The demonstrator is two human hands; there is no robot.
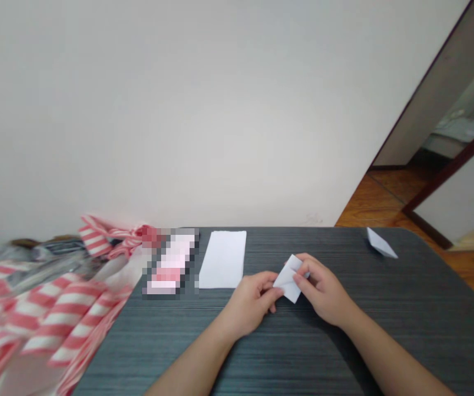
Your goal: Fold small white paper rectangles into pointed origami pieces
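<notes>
A small folded white paper (290, 278) is held just above the dark grey table (406, 308), near its middle. My left hand (249, 302) pinches the paper's lower left edge with curled fingers. My right hand (323, 294) grips the right side, thumb pressed on top of the fold. Both hands meet at the paper.
A flat white paper stack (224, 258) lies just behind my hands. A folded white paper shape (380, 243) sits at the table's far right corner. A red-and-white striped plastic bag (47, 308) covers the left side. A blurred pink item (171, 263) lies beside the stack. The wall stands behind the table; a doorway is at right.
</notes>
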